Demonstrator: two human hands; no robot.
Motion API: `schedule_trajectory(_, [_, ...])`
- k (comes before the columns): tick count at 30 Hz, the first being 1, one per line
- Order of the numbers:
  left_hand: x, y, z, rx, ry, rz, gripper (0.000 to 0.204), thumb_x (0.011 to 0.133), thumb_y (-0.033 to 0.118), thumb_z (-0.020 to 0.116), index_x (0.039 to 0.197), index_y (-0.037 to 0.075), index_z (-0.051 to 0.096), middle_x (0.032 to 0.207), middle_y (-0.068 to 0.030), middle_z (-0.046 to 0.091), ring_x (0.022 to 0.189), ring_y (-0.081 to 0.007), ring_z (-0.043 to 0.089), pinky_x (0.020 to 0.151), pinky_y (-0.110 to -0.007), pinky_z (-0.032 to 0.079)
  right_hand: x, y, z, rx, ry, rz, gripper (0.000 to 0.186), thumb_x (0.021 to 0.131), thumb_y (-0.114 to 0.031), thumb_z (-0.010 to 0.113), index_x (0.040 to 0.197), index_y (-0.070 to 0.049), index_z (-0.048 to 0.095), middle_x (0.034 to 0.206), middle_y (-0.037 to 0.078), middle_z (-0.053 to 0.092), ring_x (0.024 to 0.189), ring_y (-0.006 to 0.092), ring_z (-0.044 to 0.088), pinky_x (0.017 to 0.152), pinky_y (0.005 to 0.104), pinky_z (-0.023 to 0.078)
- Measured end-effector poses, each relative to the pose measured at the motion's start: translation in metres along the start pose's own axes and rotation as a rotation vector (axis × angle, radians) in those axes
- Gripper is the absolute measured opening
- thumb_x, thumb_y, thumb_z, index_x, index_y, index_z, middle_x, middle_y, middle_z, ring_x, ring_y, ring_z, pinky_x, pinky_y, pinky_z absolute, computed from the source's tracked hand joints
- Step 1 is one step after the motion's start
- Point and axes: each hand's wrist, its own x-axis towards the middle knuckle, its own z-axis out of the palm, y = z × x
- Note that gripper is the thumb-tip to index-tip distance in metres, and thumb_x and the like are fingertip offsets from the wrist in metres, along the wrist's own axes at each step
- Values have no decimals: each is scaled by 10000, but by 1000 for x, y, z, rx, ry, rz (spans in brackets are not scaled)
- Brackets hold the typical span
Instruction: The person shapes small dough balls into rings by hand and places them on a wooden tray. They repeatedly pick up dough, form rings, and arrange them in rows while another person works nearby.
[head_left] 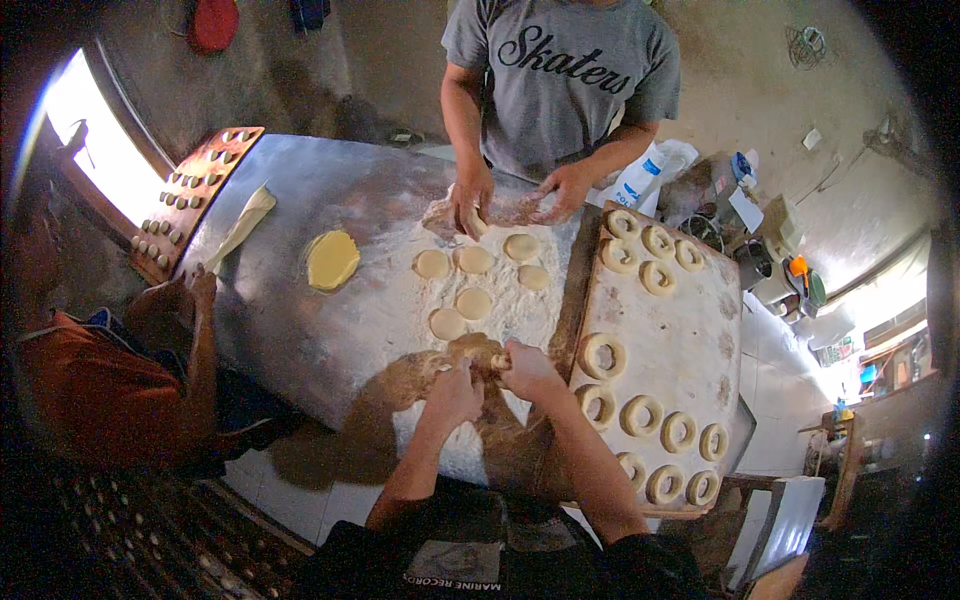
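At the near edge of the floured table, my left hand [459,392] and my right hand [532,373] are close together, fingers closed. A small piece of dough [497,361] shows between them, mostly hidden by my fingers. Just beyond lie several flat dough rounds [473,303] on white flour [510,318]. To my right, a floured wooden board [665,330] carries several dough rings, one of them a thick ring [603,356] near its left edge. Across the table, another person's hands [473,200] work at a piece of dough.
A yellow slab [333,260] rests on the metal table [290,330] left of the rounds. At far left, a person in orange [115,385] handles a long dough strip [245,225] beside a tray [212,178] of small pieces. Pots and a white bag [655,170] stand beyond the board.
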Motion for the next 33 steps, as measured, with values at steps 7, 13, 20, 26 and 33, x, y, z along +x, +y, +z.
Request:
schedule_trajectory(7, [-4, 5, -33, -339, 85, 517, 236, 837, 120, 703, 1028, 1, 630, 908, -205, 685, 805, -371, 677, 734, -390, 541, -44, -25, -57, 540, 9, -15, 405, 805, -153, 727, 1109, -11, 501, 985, 145, 621, 918, 240, 626, 819, 377, 504])
schedule_trajectory(13, [-9, 29, -42, -203, 222, 560, 315, 804, 12, 678, 1107, -17, 599, 909, -117, 641, 877, -323, 631, 806, -407, 513, -12, -50, -30, 106, 569, -164, 575, 862, -67, 649, 1375, -74, 391, 1234, 173, 546, 1132, 244, 572, 903, 391, 506])
schedule_trajectory(20, [4, 35, -34, -598, 311, 798, 455, 895, 86, 580, 1318, 57, 415, 1064, -137, 564, 944, -284, 582, 843, -404, 481, -30, -30, -38, 1450, -128, -312, 471, 918, -202, 609, 1329, -60, 426, 1152, 68, 572, 883, 173, 594, 875, 348, 523])
schedule_trajectory(26, [-10, 70, 7, -818, 352, 658, 316, 1011, 258, 466, 1209, 11, 472, 876, -82, 637, 766, -210, 628, 692, -342, 494, -48, -27, -45, 1081, 222, -266, 525, 999, -508, 455, 1274, -63, 414, 837, 35, 549, 756, 158, 575, 706, 297, 491])
schedule_trajectory(33, [5, 93, 45, -361, 356, 748, 281, 1035, 300, 405, 1093, 54, 527, 747, -170, 614, 672, -330, 653, 589, -388, 479, -72, 32, -77, 1524, 50, -509, 736, 919, -730, 360, 1283, -93, 409, 1058, 58, 577, 817, 164, 613, 722, 301, 512])
